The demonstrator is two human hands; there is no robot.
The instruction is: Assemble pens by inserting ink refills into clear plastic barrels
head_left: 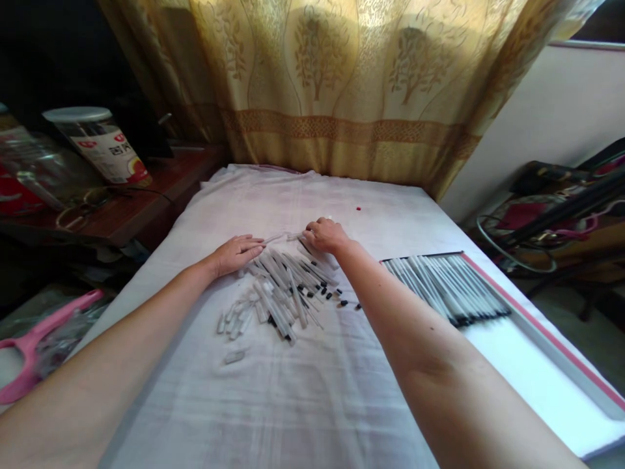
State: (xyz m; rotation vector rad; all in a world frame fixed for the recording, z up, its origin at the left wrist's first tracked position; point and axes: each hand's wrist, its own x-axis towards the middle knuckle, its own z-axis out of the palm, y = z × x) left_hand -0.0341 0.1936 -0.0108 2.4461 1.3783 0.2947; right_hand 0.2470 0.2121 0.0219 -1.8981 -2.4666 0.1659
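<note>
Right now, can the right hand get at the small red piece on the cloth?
Probably yes: the red piece lies just beyond the right hand, and only white cloth shows between them.

Slender translucent tubes (280,273) are heaped loosely, at crossing angles, between the left and right edges of the cloth-covered table (273,417). Small black pieces (344,303) are scattered along the heap's right side; short clear pieces (237,319) are strewn toward the left edge.

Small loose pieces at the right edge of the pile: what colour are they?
The small loose pieces are black, seen best in the head view.
</note>
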